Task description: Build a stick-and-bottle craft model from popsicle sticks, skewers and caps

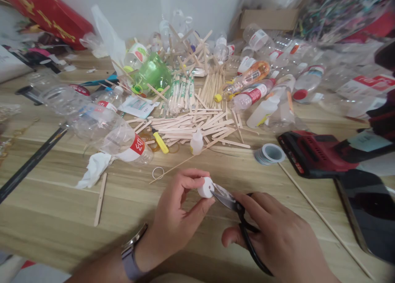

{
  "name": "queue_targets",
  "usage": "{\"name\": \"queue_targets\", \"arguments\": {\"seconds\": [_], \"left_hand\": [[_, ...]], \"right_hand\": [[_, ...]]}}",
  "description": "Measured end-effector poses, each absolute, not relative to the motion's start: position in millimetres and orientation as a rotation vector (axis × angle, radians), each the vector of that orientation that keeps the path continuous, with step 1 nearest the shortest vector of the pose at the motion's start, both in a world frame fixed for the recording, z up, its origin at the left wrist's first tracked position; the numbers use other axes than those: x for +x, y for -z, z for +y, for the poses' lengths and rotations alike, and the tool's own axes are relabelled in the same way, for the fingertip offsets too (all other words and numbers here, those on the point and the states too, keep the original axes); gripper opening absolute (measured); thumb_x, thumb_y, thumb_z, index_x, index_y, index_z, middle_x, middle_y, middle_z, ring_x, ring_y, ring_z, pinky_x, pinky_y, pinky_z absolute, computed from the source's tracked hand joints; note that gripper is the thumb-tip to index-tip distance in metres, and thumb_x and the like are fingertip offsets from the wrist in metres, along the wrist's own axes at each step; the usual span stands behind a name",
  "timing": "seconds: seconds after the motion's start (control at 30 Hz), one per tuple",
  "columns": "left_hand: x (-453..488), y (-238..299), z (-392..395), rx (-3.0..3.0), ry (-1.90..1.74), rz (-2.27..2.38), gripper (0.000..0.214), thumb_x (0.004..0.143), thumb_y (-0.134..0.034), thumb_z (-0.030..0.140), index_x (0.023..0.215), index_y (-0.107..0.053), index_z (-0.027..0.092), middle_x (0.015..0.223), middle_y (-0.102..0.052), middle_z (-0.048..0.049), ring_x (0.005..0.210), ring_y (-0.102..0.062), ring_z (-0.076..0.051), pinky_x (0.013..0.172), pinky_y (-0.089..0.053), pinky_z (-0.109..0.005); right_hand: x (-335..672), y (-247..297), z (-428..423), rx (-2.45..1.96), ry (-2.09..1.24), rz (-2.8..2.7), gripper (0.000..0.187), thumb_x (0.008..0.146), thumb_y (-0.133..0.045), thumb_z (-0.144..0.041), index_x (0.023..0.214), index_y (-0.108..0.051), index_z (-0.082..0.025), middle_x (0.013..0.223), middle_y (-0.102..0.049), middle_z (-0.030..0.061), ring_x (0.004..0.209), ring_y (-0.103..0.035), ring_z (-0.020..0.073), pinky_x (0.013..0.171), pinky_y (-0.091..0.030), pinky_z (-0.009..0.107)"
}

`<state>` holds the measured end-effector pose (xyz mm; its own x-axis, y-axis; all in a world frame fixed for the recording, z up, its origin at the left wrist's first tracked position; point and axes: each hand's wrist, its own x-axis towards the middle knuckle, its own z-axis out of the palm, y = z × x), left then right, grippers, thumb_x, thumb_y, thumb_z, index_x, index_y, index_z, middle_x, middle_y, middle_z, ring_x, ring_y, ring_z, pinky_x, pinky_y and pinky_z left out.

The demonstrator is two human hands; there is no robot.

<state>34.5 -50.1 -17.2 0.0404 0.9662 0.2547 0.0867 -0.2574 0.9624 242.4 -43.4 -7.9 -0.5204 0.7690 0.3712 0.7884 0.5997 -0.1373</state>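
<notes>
Between the thumb and fingers of my left hand point(182, 209) is a white bottle cap point(205, 188), its flat face turned to the right with a small dark hole in it. My right hand point(274, 229) grips black-handled scissors point(251, 233). Their blades point(224, 196) are slightly apart, and the tips meet the cap's face near the hole. Whether a tip has gone into the hole I cannot tell. Just beyond my left hand lie a thin white ring point(158, 173) and a long bamboo skewer point(182, 163).
Loose craft sticks point(197, 126) and a small glue bottle point(196, 142) lie ahead. Plastic bottles point(126, 139) crowd the left and back. At right are a tape roll point(269, 153), a red-black power tool point(321, 151), a phone point(368, 213) and another skewer point(321, 215). A yellow-handled tool point(160, 141) rests by the sticks.
</notes>
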Motion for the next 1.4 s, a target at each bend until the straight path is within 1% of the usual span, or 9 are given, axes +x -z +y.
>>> {"name": "queue_targets", "arguments": {"seconds": [0.2,0.37,0.5,0.77,1.0,1.1,1.23,1.3,1.4], "left_hand": [[34,17,-50,1.557,-1.31,1.151,0.03,0.085,-0.063,0.01,0.108,-0.052,0.027,0.12,-0.057,-0.0037,0.112,-0.058,-0.017,0.093,-0.05,-0.031],[33,17,-50,1.593,-1.299,1.175,0.029,0.085,-0.063,0.011,0.108,-0.053,0.027,0.118,-0.058,-0.0036,0.11,-0.059,-0.016,0.094,-0.049,-0.032],[34,14,-50,1.496,-1.28,1.155,0.027,0.085,-0.065,0.012,0.106,-0.056,0.026,0.116,-0.059,-0.004,0.108,-0.062,-0.017,0.092,-0.051,-0.03],[36,10,-46,1.313,-1.277,1.134,0.023,0.08,-0.071,0.019,0.1,-0.06,0.021,0.107,-0.065,-0.0052,0.099,-0.066,-0.016,0.087,-0.055,-0.028],[37,8,-43,1.149,-1.247,0.993,0.027,0.081,-0.071,0.018,0.105,-0.06,0.023,0.108,-0.069,-0.0031,0.098,-0.066,-0.013,0.086,-0.054,-0.023],[37,8,-41,1.051,-1.198,0.928,0.024,0.084,-0.067,0.02,0.107,-0.06,0.021,0.108,-0.07,-0.0047,0.095,-0.068,-0.014,0.085,-0.055,-0.025],[37,10,-37,0.921,-1.15,0.9,0.024,0.09,-0.061,0.027,0.111,-0.061,0.017,0.105,-0.07,-0.009,0.079,-0.069,-0.015,0.072,-0.058,-0.028],[37,10,-36,0.915,-1.132,0.911,0.025,0.09,-0.06,0.029,0.112,-0.061,0.017,0.104,-0.071,-0.0098,0.078,-0.069,-0.015,0.071,-0.058,-0.029],[38,8,-35,0.92,-1.093,0.973,0.022,0.089,-0.061,0.03,0.107,-0.063,0.017,0.099,-0.073,-0.0078,0.077,-0.069,-0.015,0.073,-0.058,-0.029]], "right_hand": [[242,10,-44,-1.245,0.005,-2.445,0.056,0.087,-0.04,-0.07,0.096,-0.064,-0.021,0.069,-0.063,0.0019,0.058,-0.063,0.0138,0.049,-0.041,0.024],[243,11,-45,-1.259,0.11,-2.454,0.052,0.088,-0.042,-0.068,0.094,-0.065,-0.021,0.069,-0.064,0.0013,0.058,-0.063,0.0134,0.05,-0.039,0.025],[244,10,-45,-1.266,0.208,-2.479,0.053,0.091,-0.038,-0.066,0.094,-0.066,-0.021,0.066,-0.063,0.0017,0.056,-0.061,0.0142,0.051,-0.036,0.027],[244,11,-45,-1.248,0.279,-2.487,0.052,0.097,-0.033,-0.058,0.089,-0.067,-0.02,0.062,-0.061,0.0016,0.055,-0.055,0.0147,0.058,-0.032,0.03],[237,6,-39,-1.228,0.14,-2.335,0.058,0.094,-0.032,-0.063,0.076,-0.064,-0.019,0.053,-0.057,-0.0009,0.045,-0.051,0.0126,0.051,-0.032,0.027],[243,9,-37,-1.272,0.189,-2.321,0.052,0.094,-0.037,-0.062,0.082,-0.064,-0.019,0.058,-0.06,0.0,0.048,-0.054,0.0137,0.051,-0.035,0.027],[255,17,-33,-1.379,0.237,-2.379,0.038,0.093,-0.048,-0.053,0.097,-0.064,-0.019,0.071,-0.067,0.002,0.055,-0.06,0.0157,0.053,-0.039,0.027],[259,18,-30,-1.419,0.245,-2.392,0.036,0.094,-0.047,-0.05,0.097,-0.064,-0.018,0.074,-0.068,0.0032,0.056,-0.061,0.0176,0.053,-0.041,0.029],[261,16,-26,-1.487,0.273,-2.398,0.04,0.098,-0.036,-0.048,0.096,-0.062,-0.018,0.074,-0.068,0.0046,0.057,-0.063,0.0214,0.053,-0.043,0.033]]}}
